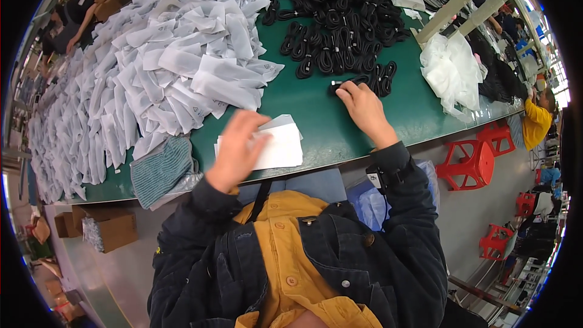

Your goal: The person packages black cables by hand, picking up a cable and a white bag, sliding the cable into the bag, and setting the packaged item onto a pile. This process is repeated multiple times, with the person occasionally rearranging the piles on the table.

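On the green table my right hand (365,112) pinches a coiled black cable (336,87) by its end, with a light-coloured spot showing near its tip. Right beside it lie more coiled cables (382,79). My left hand (240,149) is smeared by motion over a small stack of flat white pouches (284,147) near the table's front edge; whether its fingers hold one I cannot make out. A big heap of filled whitish pouches (182,54) spreads across the left of the table. Behind my right hand rises a pile of black coiled cables (340,9).
A striped grey-green cloth (161,170) hangs over the front edge at left. Crumpled clear plastic (449,73) lies at right beside a metal post (458,3). Red stools (467,164) and an open cardboard box (109,229) stand on the floor. Other people are around the table's far sides.
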The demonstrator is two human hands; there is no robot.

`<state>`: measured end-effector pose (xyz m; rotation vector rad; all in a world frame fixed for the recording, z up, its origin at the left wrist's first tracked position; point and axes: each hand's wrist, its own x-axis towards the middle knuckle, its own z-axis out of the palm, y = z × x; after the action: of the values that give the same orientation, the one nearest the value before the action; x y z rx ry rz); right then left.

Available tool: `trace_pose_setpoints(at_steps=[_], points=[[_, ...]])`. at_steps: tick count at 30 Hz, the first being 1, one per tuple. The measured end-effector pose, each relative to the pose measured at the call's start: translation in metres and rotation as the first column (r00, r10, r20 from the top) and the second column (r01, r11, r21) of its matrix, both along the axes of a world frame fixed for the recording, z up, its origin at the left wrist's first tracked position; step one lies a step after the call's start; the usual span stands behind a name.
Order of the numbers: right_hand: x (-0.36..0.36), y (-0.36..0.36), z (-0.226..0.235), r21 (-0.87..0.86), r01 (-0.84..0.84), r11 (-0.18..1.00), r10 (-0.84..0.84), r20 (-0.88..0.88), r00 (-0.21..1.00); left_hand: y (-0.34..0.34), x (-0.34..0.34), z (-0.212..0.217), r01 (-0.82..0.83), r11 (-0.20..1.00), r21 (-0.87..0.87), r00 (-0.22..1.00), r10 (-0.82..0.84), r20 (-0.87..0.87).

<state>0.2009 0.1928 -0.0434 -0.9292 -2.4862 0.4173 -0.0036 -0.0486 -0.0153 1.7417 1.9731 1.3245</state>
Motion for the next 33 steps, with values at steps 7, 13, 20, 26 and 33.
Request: trace_pose_setpoints(at_steps=[7, 13, 20, 26, 33], points=[[0.009, -0.047, 0.002, 0.053, 0.076, 0.996, -0.081, 0.102, 0.992, 0.009, 0.032, -0.037, 0.113, 0.992, -0.059, 0.968, -0.123, -0.219], [0.027, -0.053, 0.001, -0.233, 0.009, 0.972, -0.038, -0.122, 0.992, 0.011, 0.033, -0.045, 0.048, 0.998, -0.029, 0.990, -0.051, -0.128], [0.043, -0.089, 0.013, -0.768, -0.354, 0.534, -0.111, -0.479, 0.871, 0.008, 0.032, -0.034, 0.033, 0.993, -0.114, 0.970, -0.004, 0.242], [0.059, -0.095, 0.008, -0.600, -0.330, 0.728, 0.128, -0.355, 0.926, 0.009, 0.029, -0.030, 0.041, 0.996, -0.080, 0.941, -0.011, 0.339], [0.050, -0.093, 0.025, -0.738, -0.339, 0.584, 0.220, -0.258, 0.941, 0.010, 0.033, -0.018, 0.221, 0.972, 0.083, 0.975, -0.220, -0.019]])
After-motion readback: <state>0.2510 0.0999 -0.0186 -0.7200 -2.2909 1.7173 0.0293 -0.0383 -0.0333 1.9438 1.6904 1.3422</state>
